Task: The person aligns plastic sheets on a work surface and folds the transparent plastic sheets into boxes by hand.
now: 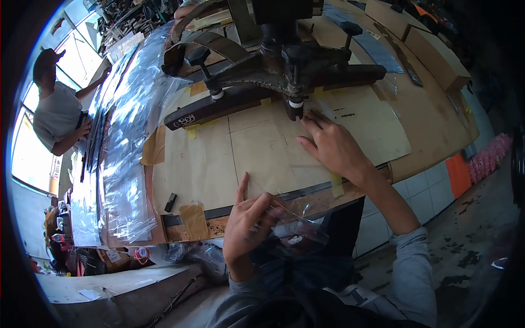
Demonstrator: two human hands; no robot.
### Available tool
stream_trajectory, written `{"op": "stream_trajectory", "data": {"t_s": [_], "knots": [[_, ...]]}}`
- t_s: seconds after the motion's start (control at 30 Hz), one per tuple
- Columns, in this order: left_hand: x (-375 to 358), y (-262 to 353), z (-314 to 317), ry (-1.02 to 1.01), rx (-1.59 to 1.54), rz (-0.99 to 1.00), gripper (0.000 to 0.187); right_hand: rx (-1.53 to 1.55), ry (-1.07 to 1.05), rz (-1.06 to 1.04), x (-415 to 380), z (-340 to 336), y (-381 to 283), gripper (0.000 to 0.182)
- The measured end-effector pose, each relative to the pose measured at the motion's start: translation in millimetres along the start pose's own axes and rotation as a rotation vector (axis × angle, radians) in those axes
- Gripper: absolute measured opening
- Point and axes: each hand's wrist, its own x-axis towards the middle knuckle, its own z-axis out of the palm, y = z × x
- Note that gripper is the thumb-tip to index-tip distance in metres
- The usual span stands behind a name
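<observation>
My left hand (250, 223) is at the front edge of the work surface, index finger stretched out over the pale sheet (202, 164), other fingers curled on clear plastic film (298, 224). My right hand (333, 145) lies on the sheet with fingers spread, its fingertips beside the white-tipped foot of a dark metal clamp frame (262, 71). Under the frame a dark bar (191, 113) with white writing crosses the sheet. Pencil lines mark the sheet. A small black block (170, 202) rests near its front left corner.
Shiny plastic sheets (128, 158) cover the left side, where another person (57, 106) stands. Brown tape (193, 221) holds the front edge. A cardboard box (437, 57) sits at the back right. Pink material (489, 157) lies beyond the right edge.
</observation>
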Motion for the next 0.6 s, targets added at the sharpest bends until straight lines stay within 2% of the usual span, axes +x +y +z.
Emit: {"op": "stream_trajectory", "data": {"t_s": [0.4,0.6], "knots": [[-0.9,-2.1,1.9,0.015,-0.008,0.005,0.007,0.014,-0.051,0.035,8.1,-4.0,-2.4,0.042],[0.1,2.2,0.3,0.001,-0.007,-0.016,0.008,-0.001,0.004,-0.012,7.1,0.0,-0.4,0.042]]}}
